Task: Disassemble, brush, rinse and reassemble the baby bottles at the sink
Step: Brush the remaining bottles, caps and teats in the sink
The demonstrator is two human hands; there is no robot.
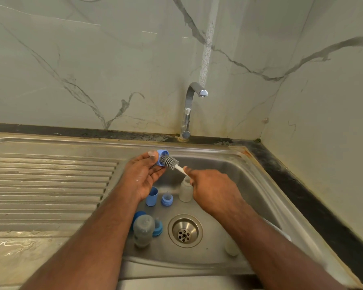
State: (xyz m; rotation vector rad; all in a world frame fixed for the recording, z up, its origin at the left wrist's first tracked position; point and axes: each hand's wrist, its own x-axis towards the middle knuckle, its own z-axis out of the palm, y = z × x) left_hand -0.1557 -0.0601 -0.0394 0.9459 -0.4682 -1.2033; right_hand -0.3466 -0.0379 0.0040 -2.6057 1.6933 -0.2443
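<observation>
Nearest the viewer, a frosted bottle [142,229] stands in the steel sink [235,170], with a blue collar with teat [158,227] touching its right side and a blue part [139,214] partly hidden behind it. The drain [185,230] lies just right of these. A pale rounded item [231,246] sits near the right forearm; what it is cannot be told. Farther in stand a blue cap [152,196], a second blue collar with teat [167,199] and an open clear bottle [185,190], side by side. Above them, the left hand [143,174] grips a blue ring [162,157] between thumb and curled fingers, its opening turned rightward. The right hand [210,188] pinches the white handle of a bottle brush [172,162], whose grey bristled head is partly inside the ring. The ribbed draining board [48,185] extends to the left. At the back, the chrome tap [190,109] rises before a marble-patterned wall [92,59]; no water runs.
</observation>
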